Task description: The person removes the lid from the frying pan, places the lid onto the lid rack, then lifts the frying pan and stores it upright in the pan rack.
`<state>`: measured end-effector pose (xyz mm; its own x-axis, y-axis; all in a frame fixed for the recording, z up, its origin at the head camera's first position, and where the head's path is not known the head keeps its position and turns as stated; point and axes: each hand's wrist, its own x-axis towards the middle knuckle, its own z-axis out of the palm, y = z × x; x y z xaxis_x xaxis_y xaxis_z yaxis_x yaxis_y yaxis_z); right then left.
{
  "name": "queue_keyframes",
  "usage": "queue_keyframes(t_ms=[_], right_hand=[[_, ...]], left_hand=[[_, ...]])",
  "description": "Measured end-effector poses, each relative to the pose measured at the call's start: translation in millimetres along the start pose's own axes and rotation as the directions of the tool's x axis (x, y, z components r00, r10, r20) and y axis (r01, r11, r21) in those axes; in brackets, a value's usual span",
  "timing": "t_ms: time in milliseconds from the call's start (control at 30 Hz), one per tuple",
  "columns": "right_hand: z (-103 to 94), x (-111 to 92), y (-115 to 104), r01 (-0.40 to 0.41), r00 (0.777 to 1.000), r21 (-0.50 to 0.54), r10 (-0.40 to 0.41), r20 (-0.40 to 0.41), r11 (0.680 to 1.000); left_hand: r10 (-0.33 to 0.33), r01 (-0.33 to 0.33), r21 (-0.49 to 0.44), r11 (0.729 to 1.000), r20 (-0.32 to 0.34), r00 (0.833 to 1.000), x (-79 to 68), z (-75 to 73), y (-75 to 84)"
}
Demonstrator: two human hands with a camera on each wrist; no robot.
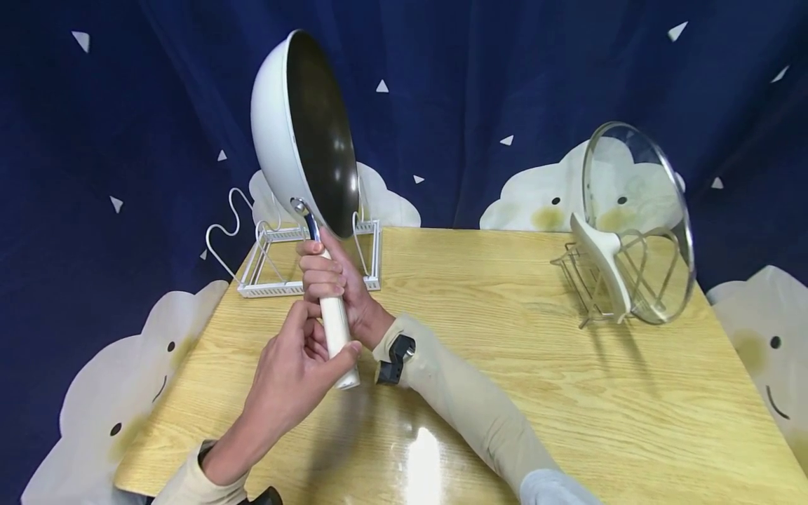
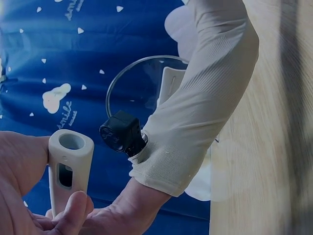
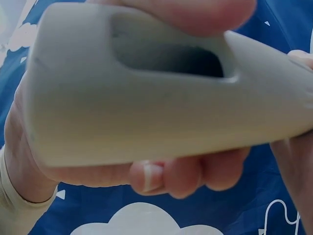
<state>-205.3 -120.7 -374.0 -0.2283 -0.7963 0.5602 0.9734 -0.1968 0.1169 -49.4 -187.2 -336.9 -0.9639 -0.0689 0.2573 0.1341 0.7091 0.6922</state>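
Observation:
A wok (image 1: 273, 130), white outside and dark inside, is held up with its opening turned to the right and its long white handle (image 1: 334, 319) pointing down. My right hand (image 1: 344, 280) grips the handle just below the metal joint, its fingers wrapped round it. Lower down, my left hand (image 1: 293, 365) holds the handle's end between thumb and fingers. The left wrist view shows the hollow end of the handle (image 2: 71, 156) with a slot in its side. Close up in the right wrist view, the handle (image 3: 137, 112) has the left hand's thumb and fingertips about it.
Behind the wok stands a white wire rack (image 1: 271, 287) at the table's back left. At the right, a wire stand (image 1: 587, 294) bears a glass lid (image 1: 637, 168) and a white curved piece (image 1: 602, 256). A blue curtain (image 1: 442, 91) hangs behind the wooden table (image 1: 505, 337).

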Motion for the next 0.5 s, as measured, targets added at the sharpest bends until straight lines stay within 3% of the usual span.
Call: queue_keyframes(t_ms=[500], right_hand=[[-7.3, -6.2, -2.3, 0.015, 0.999, 0.012, -0.015, -0.028, 1.0]], left_hand=[[-0.006, 0.007, -0.022, 1.0, 0.016, 1.0, -0.2, 5.9, -5.3]])
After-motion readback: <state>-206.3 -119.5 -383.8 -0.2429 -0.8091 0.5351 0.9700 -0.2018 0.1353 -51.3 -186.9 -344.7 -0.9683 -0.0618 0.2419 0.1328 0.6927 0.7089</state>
